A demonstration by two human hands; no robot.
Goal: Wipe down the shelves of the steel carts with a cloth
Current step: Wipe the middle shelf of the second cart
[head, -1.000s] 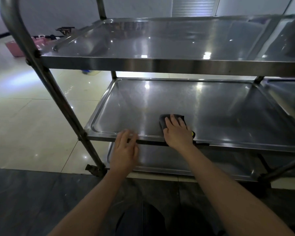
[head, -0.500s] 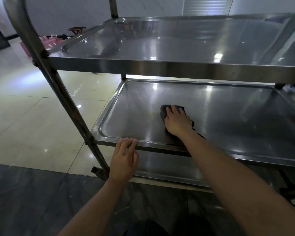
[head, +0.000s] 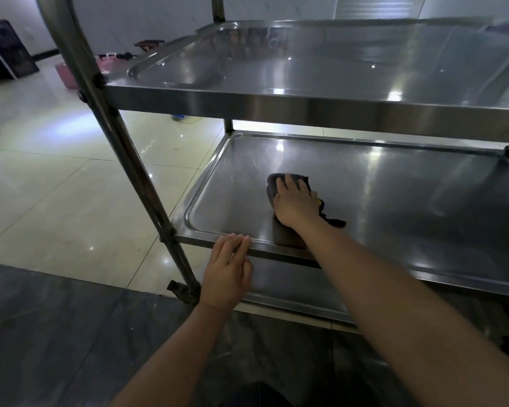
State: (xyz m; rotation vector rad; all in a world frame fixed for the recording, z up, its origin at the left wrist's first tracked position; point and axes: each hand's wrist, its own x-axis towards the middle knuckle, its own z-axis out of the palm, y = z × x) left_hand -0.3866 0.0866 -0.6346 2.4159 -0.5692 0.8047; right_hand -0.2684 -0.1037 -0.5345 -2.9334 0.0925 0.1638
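Note:
A steel cart with three shelves stands in front of me. Its middle shelf (head: 394, 201) is a shallow shiny tray. A dark cloth (head: 274, 185) lies on the left part of that shelf. My right hand (head: 294, 202) presses flat on the cloth, fingers straight and pointing away from me. My left hand (head: 228, 271) rests with straight fingers on the shelf's front rim (head: 276, 251), near the left corner. The top shelf (head: 335, 69) lies above and the bottom shelf (head: 291, 295) shows below the rim.
The cart's slanted left post (head: 124, 148) runs down to a caster (head: 180, 289) on the tiled floor. A pink container (head: 63, 71) and dark furniture (head: 9, 51) stand far left at the back. Dark floor tiles lie under me.
My right hand has slid the cloth away from the front rim toward the shelf's middle. My left hand has stayed on the rim. The view has shifted left.

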